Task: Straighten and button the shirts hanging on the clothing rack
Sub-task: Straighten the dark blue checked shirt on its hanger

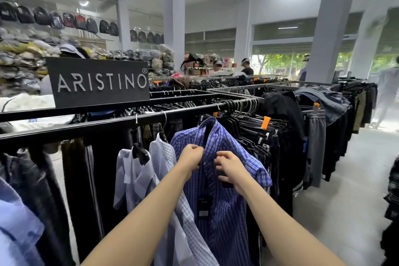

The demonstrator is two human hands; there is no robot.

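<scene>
Both hands, left hand (191, 156) and right hand (228, 166), pinch the blue striped shirt (218, 211) placket, fingers curled; button hidden.

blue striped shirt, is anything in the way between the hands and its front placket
Nothing visible. The left hand and right hand already pinch the two front edges of the blue striped shirt below the collar. The black price tag hangs lower on the front, clear of the fingers.
</scene>
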